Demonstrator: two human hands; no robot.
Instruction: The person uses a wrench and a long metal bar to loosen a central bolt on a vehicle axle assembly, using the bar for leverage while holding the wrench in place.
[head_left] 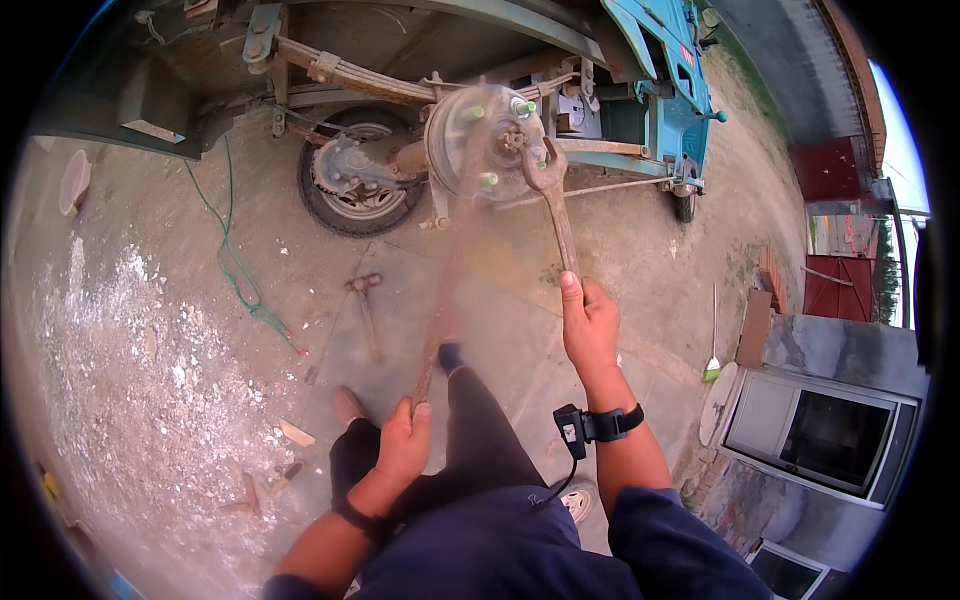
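My left hand (403, 440) is closed round the lower end of a long rusty bar (446, 290), which slants up across the wheel hub (455, 150). Its upper part is blurred, and I cannot tell where its tip rests. In my right hand (592, 328) is the shank of a rusty open-end wrench (560, 222). The wrench's forked head lies at the hub's right side, close to a stud; whether it grips anything is unclear. Several studs stick out of the round hub face, and a splined shaft end (513, 139) shows near its middle. The wheel is off this hub.
Behind the hub are a leaf spring (350, 80), a tyred wheel (362, 205) and the turquoise vehicle body (685, 110). A hammer (367, 310) lies on the concrete. Left of it run a green cord (232, 258) and white scattered debris (150, 370). A broom (712, 370) stands at right.
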